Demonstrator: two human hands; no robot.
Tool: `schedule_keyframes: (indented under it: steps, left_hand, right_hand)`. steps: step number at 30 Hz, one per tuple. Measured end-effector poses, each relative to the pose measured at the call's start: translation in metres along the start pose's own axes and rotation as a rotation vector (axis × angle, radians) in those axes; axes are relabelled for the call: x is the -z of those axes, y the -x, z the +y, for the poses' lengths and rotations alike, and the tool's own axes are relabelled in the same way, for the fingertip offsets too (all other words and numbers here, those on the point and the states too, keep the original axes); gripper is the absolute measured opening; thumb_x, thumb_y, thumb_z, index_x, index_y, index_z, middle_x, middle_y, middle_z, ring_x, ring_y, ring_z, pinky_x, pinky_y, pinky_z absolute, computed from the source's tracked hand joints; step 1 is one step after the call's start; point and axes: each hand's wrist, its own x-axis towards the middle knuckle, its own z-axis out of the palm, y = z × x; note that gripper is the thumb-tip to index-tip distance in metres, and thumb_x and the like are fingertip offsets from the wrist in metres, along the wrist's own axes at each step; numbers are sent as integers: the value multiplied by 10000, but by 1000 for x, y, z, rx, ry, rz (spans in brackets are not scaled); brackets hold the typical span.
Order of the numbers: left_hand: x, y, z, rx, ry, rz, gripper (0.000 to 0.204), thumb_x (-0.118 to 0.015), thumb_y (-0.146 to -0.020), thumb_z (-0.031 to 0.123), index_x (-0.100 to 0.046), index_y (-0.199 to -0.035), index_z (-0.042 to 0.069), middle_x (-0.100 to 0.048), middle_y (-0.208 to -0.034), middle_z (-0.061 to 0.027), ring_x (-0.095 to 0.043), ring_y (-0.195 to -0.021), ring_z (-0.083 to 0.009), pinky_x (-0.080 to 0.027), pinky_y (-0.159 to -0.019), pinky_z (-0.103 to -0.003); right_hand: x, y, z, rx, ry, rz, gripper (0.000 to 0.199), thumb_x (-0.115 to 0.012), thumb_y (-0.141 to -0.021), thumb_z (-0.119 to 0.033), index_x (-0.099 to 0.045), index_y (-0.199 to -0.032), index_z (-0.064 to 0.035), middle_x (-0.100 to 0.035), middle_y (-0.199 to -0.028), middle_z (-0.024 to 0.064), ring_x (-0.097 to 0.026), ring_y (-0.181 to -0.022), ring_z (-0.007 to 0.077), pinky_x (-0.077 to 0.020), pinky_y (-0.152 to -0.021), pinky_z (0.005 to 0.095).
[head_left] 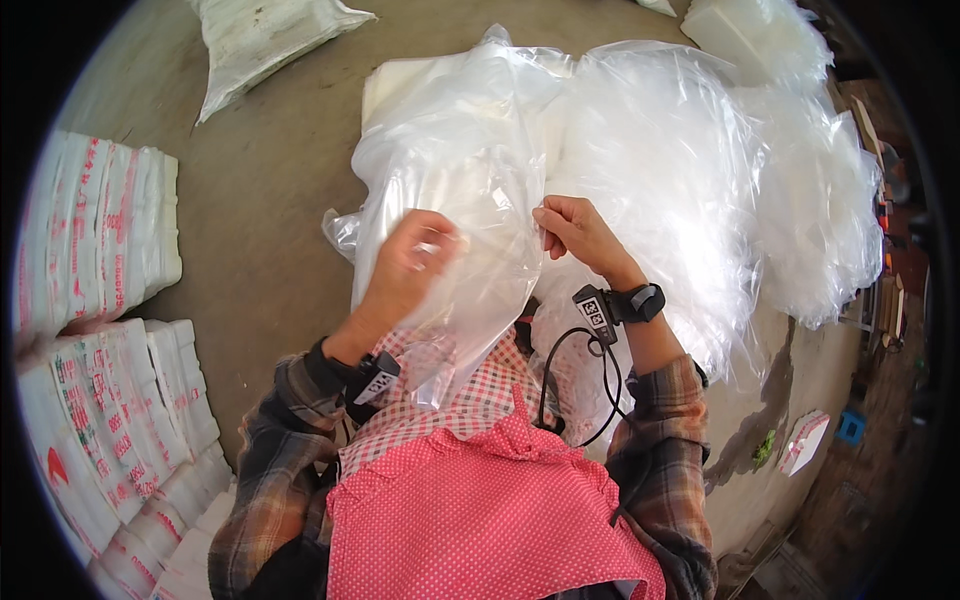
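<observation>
A large clear plastic bag (450, 190) lies spread in front of me, its near end draped over my lap. At its right edge, my right hand (575, 235) is closed, thumb and fingers pinching the film. My left hand (415, 255) is over the left part of the same bag. Its fingers look curled but are smeared by motion, so I cannot tell whether they grip the film. Under the bag's far left corner shows a pale, flat stack (385, 85). Just right of my right hand is a big heap of crumpled clear plastic bags (650, 170).
White packs with red print (115, 420) are piled at the left. A white sack (265, 45) lies at the far left. More clear plastic (815, 200) is heaped at the right. A small blue container (851, 427) stands at the right edge. Black cables (545, 385) hang by my right wrist.
</observation>
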Motion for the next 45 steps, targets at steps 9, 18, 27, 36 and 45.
schedule_keyframes:
  steps: [9,18,27,36,45]
  left_hand:
    - [-7,10,-17,575,512,-512,769,-252,-902,683,-610,-945,4,-648,-868,-95,-622,-742,-176,-474,-624,-287]
    - [3,-13,-23,213,549,44,262,-544,-929,270,-648,-973,33,-657,-881,-62,-597,-773,-128,-467,-710,-264]
    - [-13,-14,-7,170,396,-4,292,-737,-807,146,-505,-634,104,-515,-622,48,-427,-542,-39,-347,-517,-188]
    - [10,-28,-1,-68,286,91,359,-695,-841,132,-483,-553,101,-430,-557,80,-342,-520,-8,-271,-486,-197]
    - [17,-34,1,-107,380,55,300,-598,-922,264,-596,-690,73,-488,-602,55,-410,-548,-29,-333,-515,-212]
  right_hand:
    - [1,23,-31,86,-216,56,301,-499,-953,-248,-556,-734,-49,-539,-620,-14,-505,-543,52,-430,-516,193]
    - [5,39,-36,-60,159,22,239,-546,-917,-203,-554,-754,-28,-577,-623,27,-537,-542,94,-440,-518,240]
    - [-26,34,-65,442,543,238,241,-731,-779,-159,-599,-925,-20,-610,-777,63,-562,-653,148,-464,-605,257]
    - [-32,16,-68,494,215,126,188,-627,-861,-158,-607,-763,2,-528,-578,56,-468,-536,110,-401,-526,268]
    - [-22,17,-74,424,331,115,252,-646,-867,-243,-609,-902,3,-612,-731,45,-569,-676,121,-450,-599,251]
